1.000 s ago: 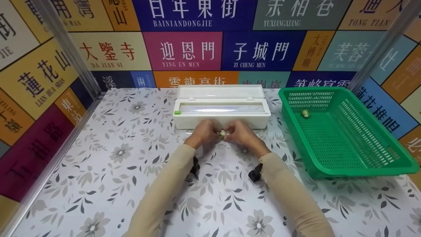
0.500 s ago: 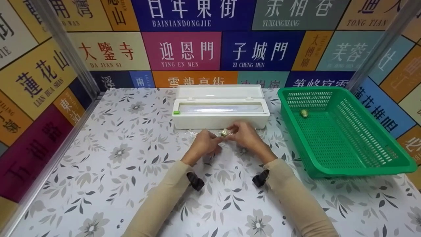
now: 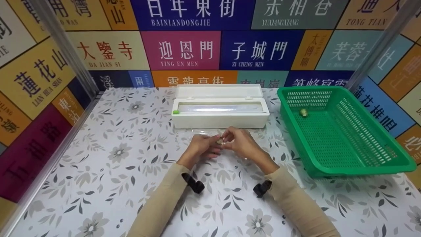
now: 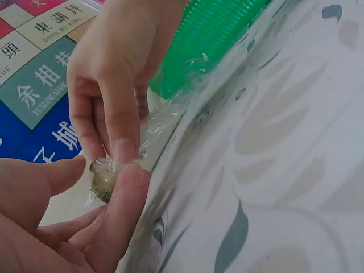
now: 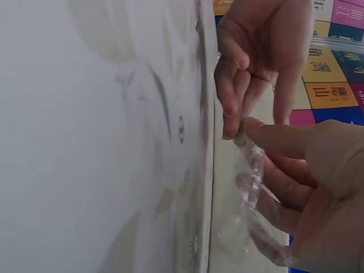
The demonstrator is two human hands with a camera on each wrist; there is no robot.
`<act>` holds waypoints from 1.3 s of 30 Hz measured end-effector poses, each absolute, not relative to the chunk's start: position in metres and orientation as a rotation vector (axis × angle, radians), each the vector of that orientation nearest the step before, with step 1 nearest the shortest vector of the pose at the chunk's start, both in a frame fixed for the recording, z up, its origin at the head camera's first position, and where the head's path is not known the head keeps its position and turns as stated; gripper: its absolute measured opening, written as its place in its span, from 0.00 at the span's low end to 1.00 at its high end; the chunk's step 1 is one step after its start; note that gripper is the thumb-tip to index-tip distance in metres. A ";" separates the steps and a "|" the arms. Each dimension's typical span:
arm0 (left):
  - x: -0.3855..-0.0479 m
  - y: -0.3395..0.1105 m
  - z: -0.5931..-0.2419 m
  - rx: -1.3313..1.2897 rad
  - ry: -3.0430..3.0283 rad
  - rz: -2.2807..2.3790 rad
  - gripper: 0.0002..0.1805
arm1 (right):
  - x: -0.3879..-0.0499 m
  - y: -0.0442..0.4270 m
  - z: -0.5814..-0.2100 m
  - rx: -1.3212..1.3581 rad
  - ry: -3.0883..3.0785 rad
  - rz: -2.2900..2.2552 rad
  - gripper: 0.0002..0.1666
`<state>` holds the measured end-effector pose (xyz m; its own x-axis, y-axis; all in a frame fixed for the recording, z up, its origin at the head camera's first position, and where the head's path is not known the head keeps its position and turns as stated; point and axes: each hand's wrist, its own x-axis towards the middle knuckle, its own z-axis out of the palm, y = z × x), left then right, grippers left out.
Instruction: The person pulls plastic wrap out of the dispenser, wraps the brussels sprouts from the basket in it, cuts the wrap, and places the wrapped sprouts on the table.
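1. Head view, far left: a clear glossy upright post (image 3: 65, 46) stands before coloured wall panels (image 3: 39, 79) printed with Chinese characters, and a white table (image 3: 108, 184) covered in grey flowers and leaves spreads in front of you.
2. Your left sleeve (image 3: 158, 204), long and beige, reaches up from the lower edge, with a small black device (image 3: 195, 185) at the wrist.
3. Your left hand (image 3: 200, 146) has its fingers loosely extended and the thumb standing off from them; its fingertips touch the thing you are handling from the left, without curling round it.
4. Behind both hands sits a long white rectangular plastic box (image 3: 220, 121), its lid raised, a clear film panel in its top and a small green slider (image 3: 176, 112) at the left end.
5. Between your fingertips, just in front of that box, is a small rounded pale-green piece wrapped in crinkled clear plastic film (image 4: 103, 182).
6. Your right hand (image 3: 241, 143) pinches this wrapped piece between thumb and forefinger, the other fingers bent; loose clear film (image 5: 250, 187) trails beside them in the right wrist view.
7. Your right sleeve (image 3: 297, 200), also beige, carries a matching black wrist device (image 3: 262, 189).
8. Far right, a green rectangular plastic basket (image 3: 365, 169) with slotted walls holds another small pale-green piece (image 3: 303, 113) near its back left corner.
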<state>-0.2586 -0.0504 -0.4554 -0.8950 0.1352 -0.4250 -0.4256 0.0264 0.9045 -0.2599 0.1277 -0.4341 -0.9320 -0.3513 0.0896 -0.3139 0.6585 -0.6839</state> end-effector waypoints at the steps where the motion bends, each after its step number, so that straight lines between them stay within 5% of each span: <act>1: -0.259 -0.052 -0.456 -0.287 1.914 1.920 0.22 | -0.258 0.128 -0.431 -0.583 2.789 -1.146 0.16; 11: -0.267 -0.072 -0.461 -0.209 1.735 1.862 0.26 | -0.260 0.148 -0.418 -0.690 2.732 -1.381 0.12; 23: -0.274 -0.077 -0.467 -0.139 1.595 1.901 0.26 | -0.272 0.149 -0.440 -0.950 2.578 -1.354 0.22; 33: -0.274 -0.069 -0.467 -0.110 1.611 1.888 0.23 | -0.270 0.144 -0.444 -0.928 2.574 -1.413 0.06; 39: -0.273 -0.068 -0.467 -0.090 1.622 1.901 0.21 | -0.269 0.140 -0.447 -0.732 2.522 -1.513 0.06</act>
<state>-0.2729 -0.0685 -0.4669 -0.7990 0.4130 -0.4371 -0.4967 -0.0434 0.8668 -0.2693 0.1401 -0.4472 -0.8775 -0.4561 0.1483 -0.3455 0.3865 -0.8551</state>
